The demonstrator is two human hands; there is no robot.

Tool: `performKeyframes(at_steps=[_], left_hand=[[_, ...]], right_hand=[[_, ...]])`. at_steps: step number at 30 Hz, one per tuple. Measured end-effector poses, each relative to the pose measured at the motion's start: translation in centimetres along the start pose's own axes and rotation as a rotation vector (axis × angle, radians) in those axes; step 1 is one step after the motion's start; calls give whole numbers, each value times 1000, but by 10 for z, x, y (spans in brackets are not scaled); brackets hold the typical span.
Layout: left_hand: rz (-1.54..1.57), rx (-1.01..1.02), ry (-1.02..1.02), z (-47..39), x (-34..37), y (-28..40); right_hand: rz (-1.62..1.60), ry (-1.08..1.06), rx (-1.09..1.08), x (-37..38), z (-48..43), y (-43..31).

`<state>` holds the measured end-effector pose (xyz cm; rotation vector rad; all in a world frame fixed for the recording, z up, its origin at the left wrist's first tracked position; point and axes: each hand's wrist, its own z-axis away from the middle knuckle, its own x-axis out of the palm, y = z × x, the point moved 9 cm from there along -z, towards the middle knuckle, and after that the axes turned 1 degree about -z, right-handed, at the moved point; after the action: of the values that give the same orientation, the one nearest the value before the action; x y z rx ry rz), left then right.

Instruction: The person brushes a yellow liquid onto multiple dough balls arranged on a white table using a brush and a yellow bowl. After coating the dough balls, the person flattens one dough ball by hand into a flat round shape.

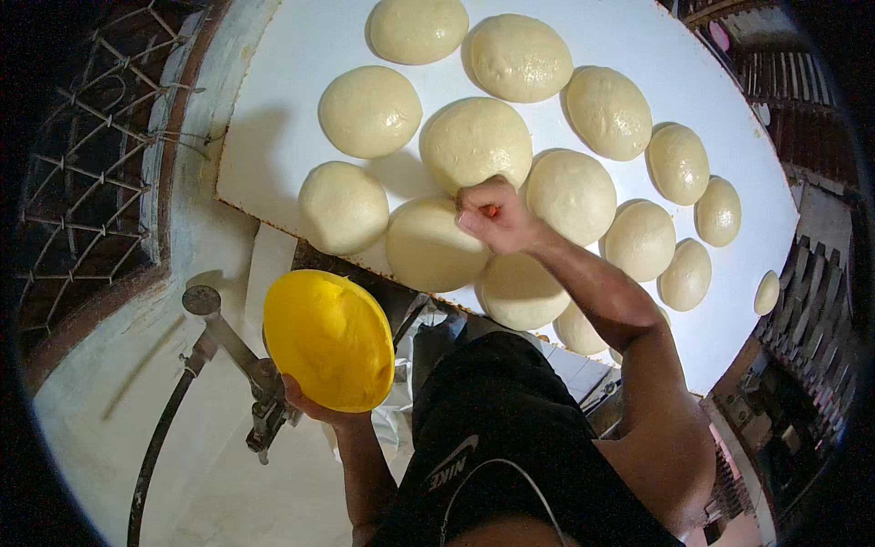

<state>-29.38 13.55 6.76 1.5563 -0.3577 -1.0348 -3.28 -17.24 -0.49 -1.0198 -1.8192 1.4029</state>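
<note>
My left hand [318, 405] grips the lower rim of a yellow plastic bowl [328, 342], which is tilted so its inside shows, with a smeary yellow coating. The bowl is off the near left edge of a white tabletop [260, 171]. Over that tabletop my right hand [489, 213] is closed in a fist; a small orange-red spot shows between its fingers, and I cannot tell what it is. The fist is at the near side of a large, shiny dough ball [476, 140], overlapping a duller one [437, 249] in the view. Several other pale dough balls [573, 195] are spread around.
The tabletop has a rusty, chipped edge. At the left, a metal pipe fitting [202, 299] with a dark hose [154, 437] stands out by the wall, below a window grille [102, 178]. A slatted rack [806, 308] is at the far right.
</note>
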Motion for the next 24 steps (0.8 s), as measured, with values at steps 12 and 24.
performKeyframes(at_steps=[12, 24], left_hand=[[346, -261, 115, 6, 4, -6], [-34, 138, -109, -1, 9, 7]], right_hand=[[-100, 697, -266, -196, -81, -28], [-252, 397, 466, -62, 31, 74]])
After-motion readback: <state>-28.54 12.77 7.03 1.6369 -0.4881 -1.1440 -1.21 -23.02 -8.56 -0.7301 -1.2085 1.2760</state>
